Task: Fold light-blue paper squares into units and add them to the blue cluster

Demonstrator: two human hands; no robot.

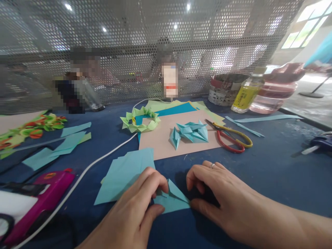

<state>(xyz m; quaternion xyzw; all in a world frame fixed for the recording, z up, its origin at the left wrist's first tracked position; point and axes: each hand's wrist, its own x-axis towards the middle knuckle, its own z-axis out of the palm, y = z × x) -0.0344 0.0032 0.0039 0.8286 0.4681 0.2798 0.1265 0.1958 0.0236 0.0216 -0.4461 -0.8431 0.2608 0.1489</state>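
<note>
A light-blue sheet of paper with a raised folded flap lies on the table in front of me. My left hand is closed on its left side, the thumb at the near edge and the fingers above. My right hand has curled fingers held apart from the thumb; the thumb tip touches the paper's right corner. A ring is on one of its fingers. Beside my left hand lies a stack of light-blue paper, partly covered by that hand. Several folded light-blue paper pieces sit farther back on a pale pink sheet.
Red-and-yellow-handled scissors lie right of the folded pieces. A green paper ring is behind the stack. A white cable crosses the left. Bottles and a round container stand back right. A magenta device is left.
</note>
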